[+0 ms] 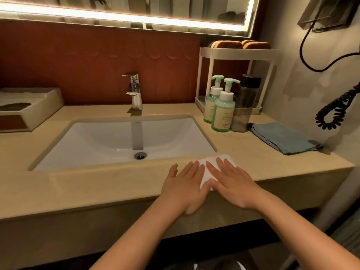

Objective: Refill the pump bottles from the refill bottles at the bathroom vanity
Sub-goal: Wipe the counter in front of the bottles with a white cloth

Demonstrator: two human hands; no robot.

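White folded cloth (203,177) is lying on the counter edge just in front of the sink's (78,145) right corner. I am pressing it flat with both hands. The left hand (185,184) and right hand (231,184) are lying open, fingers straight, gripping nothing.

I am judging this as preparation: a pad is being laid down and no pouring is under way.

The front pump bottle (223,114) and rear pump bottle (210,106), both green, are standing right of the sink with their pumps on. A dark-capped clear bottle (245,102), probably a refill bottle, is standing just beside them, farther from the sink.

The next move is calling for one hand lifting off the cloth, reaching to the front pump bottle and unscrewing its pump head.
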